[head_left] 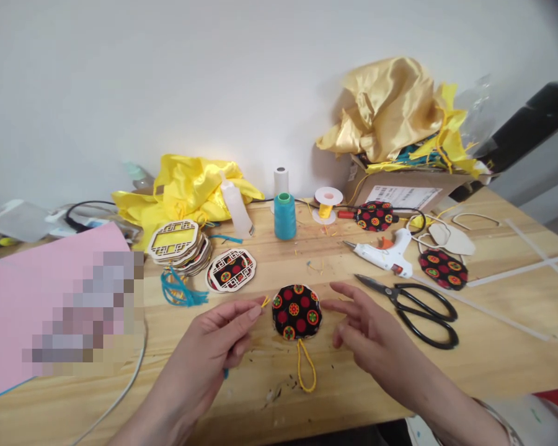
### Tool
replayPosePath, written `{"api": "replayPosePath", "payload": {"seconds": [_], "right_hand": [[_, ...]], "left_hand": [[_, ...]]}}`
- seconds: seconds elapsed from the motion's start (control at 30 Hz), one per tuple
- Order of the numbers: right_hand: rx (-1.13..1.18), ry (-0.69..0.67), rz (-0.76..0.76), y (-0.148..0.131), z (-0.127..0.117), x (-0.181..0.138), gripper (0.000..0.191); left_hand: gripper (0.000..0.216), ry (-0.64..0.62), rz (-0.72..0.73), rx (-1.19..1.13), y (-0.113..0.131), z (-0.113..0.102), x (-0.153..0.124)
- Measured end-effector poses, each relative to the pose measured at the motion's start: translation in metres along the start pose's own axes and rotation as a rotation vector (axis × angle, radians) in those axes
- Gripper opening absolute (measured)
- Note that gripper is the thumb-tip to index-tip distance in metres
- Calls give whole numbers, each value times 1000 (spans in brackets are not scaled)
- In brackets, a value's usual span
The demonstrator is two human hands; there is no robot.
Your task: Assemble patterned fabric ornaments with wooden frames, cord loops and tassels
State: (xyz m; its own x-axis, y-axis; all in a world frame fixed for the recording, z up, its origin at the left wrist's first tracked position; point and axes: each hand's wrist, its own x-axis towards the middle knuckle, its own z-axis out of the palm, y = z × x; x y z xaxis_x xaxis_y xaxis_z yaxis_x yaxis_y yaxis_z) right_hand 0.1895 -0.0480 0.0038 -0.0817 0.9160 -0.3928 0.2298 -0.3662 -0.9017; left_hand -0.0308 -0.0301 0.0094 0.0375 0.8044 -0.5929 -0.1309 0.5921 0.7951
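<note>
A black fabric-covered piece with red and orange flower circles (302, 313) lies on the table between my hands. From its near edge runs a yellow cord loop (306, 367). Thumb and finger of my left hand (225, 337) pinch a thin yellow cord (265, 302), whose tip points at the piece's left edge. A speck of blue shows beneath that hand; what it belongs to is hidden. On the other side my right hand (365, 325) has its fingers apart, fingertips close to the piece's right edge, holding nothing. Whether they touch it I cannot tell.
Black scissors (413, 303) and a white glue gun (384, 251) lie to the right. Wooden lattice frames (179, 244) are stacked left, near blue tassels (181, 288). Behind stand a blue thread cone (285, 217), a squeeze bottle (237, 207) and a cardboard box (409, 189) of fabric.
</note>
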Motion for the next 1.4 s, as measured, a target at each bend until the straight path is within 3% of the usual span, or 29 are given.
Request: {"api": "replayPosePath", "payload": {"seconds": [0.3,0.57,0.7,0.9,1.03,1.2,1.4], "right_hand": [[30,-32,-66,5,0,13,52],[-138,-78,-95,-15,1,41,57],[-281,-170,-155,-25,9,61,59],[-386,-434,-396,-40,21,76,59],[-380,-296,-456,-39,5,66,55],[-366,-121,-344,-13,-19,46,41],[-388,-28,-284,0,-14,20,28]], "left_hand": [[34,-28,-32,-12,-6,0,-3],[36,-69,-141,1,-14,-2,-18],[34,-101,-188,34,-17,5,-26],[27,-193,-195,9,-23,19,-27],[26,-151,-107,16,-19,13,-18],[29,-81,-77,-77,-10,4,-5],[25,-46,-33,-94,-9,3,1]]}}
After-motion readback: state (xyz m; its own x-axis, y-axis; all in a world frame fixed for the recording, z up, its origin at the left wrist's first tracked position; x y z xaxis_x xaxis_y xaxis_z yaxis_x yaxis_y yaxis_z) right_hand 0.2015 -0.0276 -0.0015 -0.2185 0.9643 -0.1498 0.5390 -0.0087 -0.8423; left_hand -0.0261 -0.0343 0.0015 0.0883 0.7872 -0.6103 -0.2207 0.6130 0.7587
